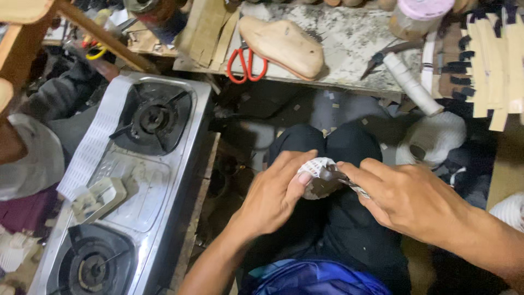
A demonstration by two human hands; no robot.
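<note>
Over my lap, both hands work on a small grey and white patterned shoe piece (317,176). My left hand (275,191) cups it from the left, thumb pressed on its white woven edge. My right hand (401,196) grips a dark metal tool (334,175), pincer-like, whose tip bites the piece's upper edge. My knees in dark trousers (338,145) lie under the piece. What the underside of the piece looks like is hidden by my fingers.
A two-burner steel gas stove (142,164) stands at the left with a white strip (90,145) and a small pale block (101,196) on it. The worn bench (355,43) ahead holds a wooden shoe last (284,45), red-handled scissors (246,63), a white roll (412,82) and tan strips (491,60).
</note>
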